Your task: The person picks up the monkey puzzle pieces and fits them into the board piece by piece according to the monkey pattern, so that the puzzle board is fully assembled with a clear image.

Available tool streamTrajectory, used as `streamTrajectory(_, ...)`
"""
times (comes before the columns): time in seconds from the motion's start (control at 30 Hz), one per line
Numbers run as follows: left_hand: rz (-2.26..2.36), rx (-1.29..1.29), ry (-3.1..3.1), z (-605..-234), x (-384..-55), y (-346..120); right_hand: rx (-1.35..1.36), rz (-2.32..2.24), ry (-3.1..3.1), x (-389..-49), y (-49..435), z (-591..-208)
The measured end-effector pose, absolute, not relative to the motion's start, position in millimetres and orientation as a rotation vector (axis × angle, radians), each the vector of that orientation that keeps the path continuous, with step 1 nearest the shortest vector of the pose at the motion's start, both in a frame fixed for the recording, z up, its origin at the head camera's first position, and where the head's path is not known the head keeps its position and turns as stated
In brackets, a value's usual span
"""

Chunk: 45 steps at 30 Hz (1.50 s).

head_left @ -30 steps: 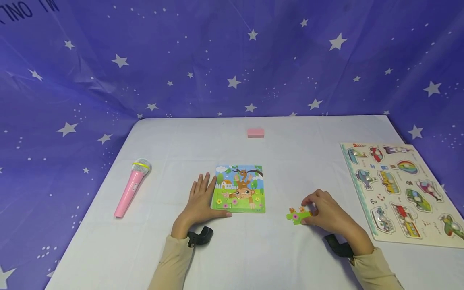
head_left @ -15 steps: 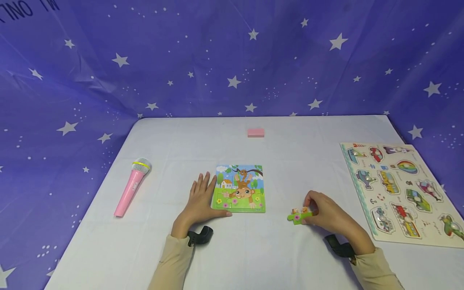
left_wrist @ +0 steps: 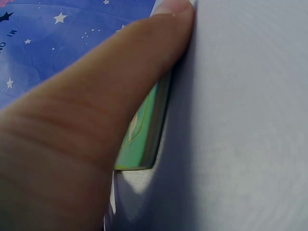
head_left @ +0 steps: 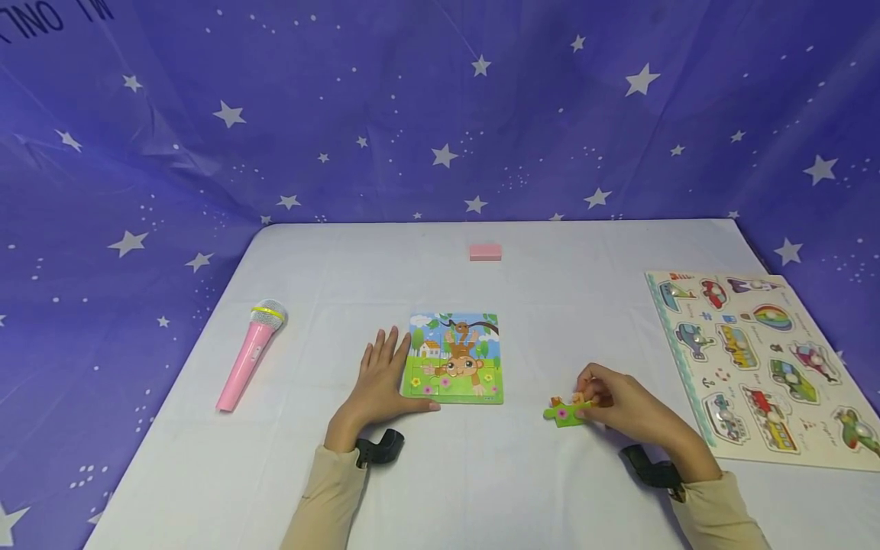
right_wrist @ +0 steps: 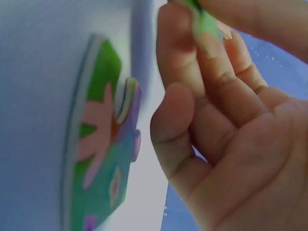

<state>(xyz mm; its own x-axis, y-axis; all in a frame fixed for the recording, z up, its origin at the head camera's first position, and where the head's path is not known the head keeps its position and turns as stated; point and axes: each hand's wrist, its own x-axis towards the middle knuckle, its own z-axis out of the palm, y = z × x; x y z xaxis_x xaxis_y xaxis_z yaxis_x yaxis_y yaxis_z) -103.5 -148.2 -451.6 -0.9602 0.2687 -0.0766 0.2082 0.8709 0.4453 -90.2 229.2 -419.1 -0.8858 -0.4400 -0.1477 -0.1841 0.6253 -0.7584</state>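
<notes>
A square jigsaw puzzle [head_left: 452,359] with a monkey picture lies flat at the table's middle. My left hand [head_left: 381,386] rests at its left side, fingers spread, thumb along the near edge; the left wrist view shows the thumb covering much of the puzzle's green edge [left_wrist: 139,139]. My right hand [head_left: 622,405] pinches a green jigsaw piece with a pink flower [head_left: 565,415] between thumb and fingers, right of the puzzle. In the right wrist view, the pinched green piece [right_wrist: 208,26] is mostly cut off, and another piece with a pink monkey hand [right_wrist: 98,130] shows beside the curled fingers.
A pink toy microphone [head_left: 249,355] lies at the left. A pink block [head_left: 485,253] is near the back edge. A wooden vehicle peg-puzzle board [head_left: 763,367] lies at the right. Behind the white-covered table [head_left: 481,481] hangs a purple star-patterned cloth [head_left: 385,114].
The right hand has shifted slightly to the right and its fingers have changed their hold; the jigsaw piece has tilted a little and come back. The left hand and puzzle stay put.
</notes>
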Motion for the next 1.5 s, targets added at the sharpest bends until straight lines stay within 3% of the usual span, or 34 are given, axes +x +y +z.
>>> streamTrajectory(0.63,0.668,0.369,2.905,-451.5,-103.4,-149.1,-0.747,-1.241,2.305,-88.8,206.5,-422.5)
streamTrajectory(1.5,0.693,0.358,2.884,-451.9,-103.4,-149.1,-0.51,-1.352,2.424,-121.9,87.1,-420.8)
